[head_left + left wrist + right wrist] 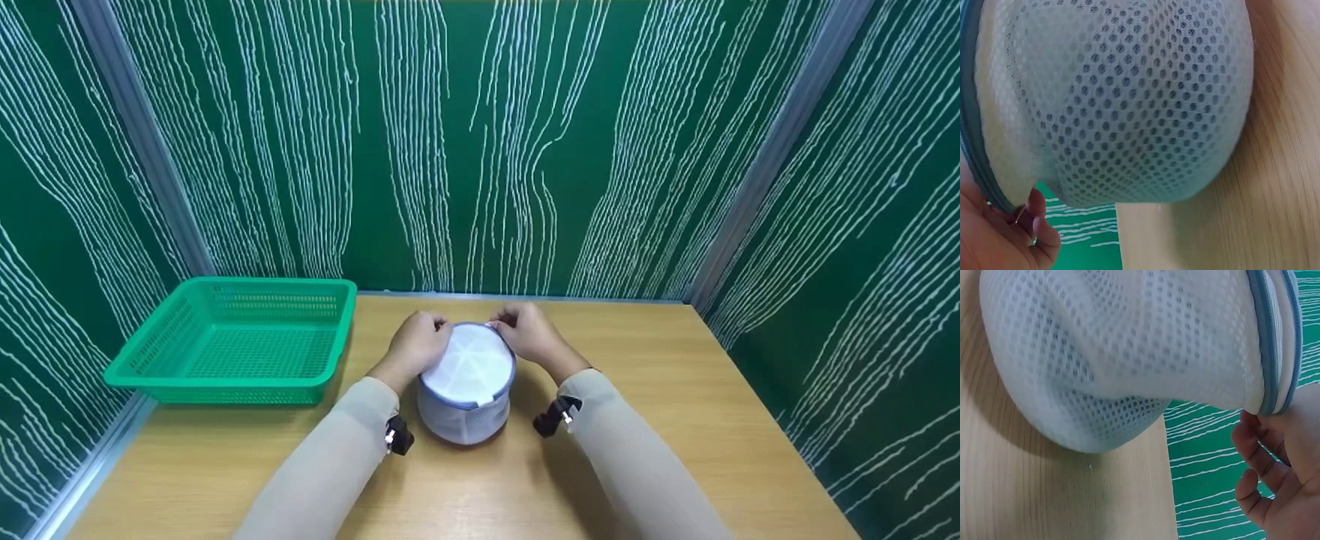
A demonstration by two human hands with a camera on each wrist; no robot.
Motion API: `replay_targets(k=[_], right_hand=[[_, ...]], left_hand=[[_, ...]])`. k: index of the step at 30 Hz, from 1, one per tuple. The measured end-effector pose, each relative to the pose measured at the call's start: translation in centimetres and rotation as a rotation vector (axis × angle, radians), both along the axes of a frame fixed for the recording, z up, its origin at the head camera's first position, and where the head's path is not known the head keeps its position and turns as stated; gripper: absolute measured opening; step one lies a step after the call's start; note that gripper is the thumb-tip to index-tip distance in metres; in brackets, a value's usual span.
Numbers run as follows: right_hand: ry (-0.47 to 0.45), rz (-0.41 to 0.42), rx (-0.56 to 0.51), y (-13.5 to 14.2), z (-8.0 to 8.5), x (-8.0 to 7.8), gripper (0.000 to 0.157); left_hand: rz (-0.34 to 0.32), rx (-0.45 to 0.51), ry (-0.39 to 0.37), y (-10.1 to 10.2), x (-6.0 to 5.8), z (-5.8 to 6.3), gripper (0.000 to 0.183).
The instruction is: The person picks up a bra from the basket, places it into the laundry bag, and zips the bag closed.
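A round white mesh laundry bag (465, 424) with blue edging stands upright on the table, its pale lid (469, 364) facing up. My left hand (420, 345) pinches the far left of the blue rim. At the far right of that rim, my right hand (529, 334) pinches the edge between thumb and fingers. The left wrist view shows the bag's honeycomb mesh wall (1145, 101) up close, with the left fingertips at the blue edging. In the right wrist view the mesh side (1112, 354) sags in a fold, and two blue bands (1268, 343) run along the top.
A green plastic basket (217, 391) with slotted walls stands at the table's back left. Green panels (465, 150) with white wavy lines enclose the wooden table (660, 420) at the back and sides. Small black devices (555, 416) are strapped to both wrists.
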State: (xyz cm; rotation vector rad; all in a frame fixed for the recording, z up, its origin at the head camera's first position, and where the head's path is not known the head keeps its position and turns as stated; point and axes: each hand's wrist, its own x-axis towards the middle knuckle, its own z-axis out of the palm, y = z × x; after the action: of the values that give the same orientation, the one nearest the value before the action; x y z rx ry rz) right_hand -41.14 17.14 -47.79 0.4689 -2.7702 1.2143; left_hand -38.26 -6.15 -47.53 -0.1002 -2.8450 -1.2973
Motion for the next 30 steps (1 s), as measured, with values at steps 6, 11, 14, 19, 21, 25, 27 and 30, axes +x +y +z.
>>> replay_targets(k=[6, 11, 14, 19, 21, 25, 27, 30], right_hand=[[-0.016, 0.005, -0.009, -0.4, 0.0, 0.3, 0.008], [-0.002, 0.003, -0.011, -0.6, 0.0, 0.3, 0.009], [0.018, 0.008, -0.017, -0.8, -0.1, 0.3, 0.009], [0.021, 0.022, -0.032, -0.9, -0.4, 0.3, 0.01], [0.015, 0.023, -0.033, -0.9, -0.5, 0.3, 0.01], [-0.001, 0.015, -0.021, -1.0, -0.5, 0.4, 0.01], [-0.014, 0.009, -0.011, -1.1, -0.5, 0.5, 0.01], [-0.026, 0.008, 0.004, -1.1, -0.4, 0.6, 0.01]], left_hand=[[-0.048, -0.034, 0.034, 1.3, -0.1, 0.5, 0.032], [-0.072, -0.04, 0.06, 1.8, -0.2, 0.7, 0.025], [-0.086, -0.042, 0.071, 1.8, -0.3, 0.7, 0.023], [-0.092, -0.044, 0.083, 1.5, -0.6, 0.3, 0.02], [-0.088, -0.038, 0.079, 1.3, -0.6, 0.2, 0.02], [-0.071, -0.024, 0.063, 1.2, -0.4, 0.3, 0.02], [-0.062, -0.019, 0.057, 1.2, -0.4, 0.3, 0.02], [-0.049, -0.013, 0.046, 1.1, -0.5, 0.1, 0.019]])
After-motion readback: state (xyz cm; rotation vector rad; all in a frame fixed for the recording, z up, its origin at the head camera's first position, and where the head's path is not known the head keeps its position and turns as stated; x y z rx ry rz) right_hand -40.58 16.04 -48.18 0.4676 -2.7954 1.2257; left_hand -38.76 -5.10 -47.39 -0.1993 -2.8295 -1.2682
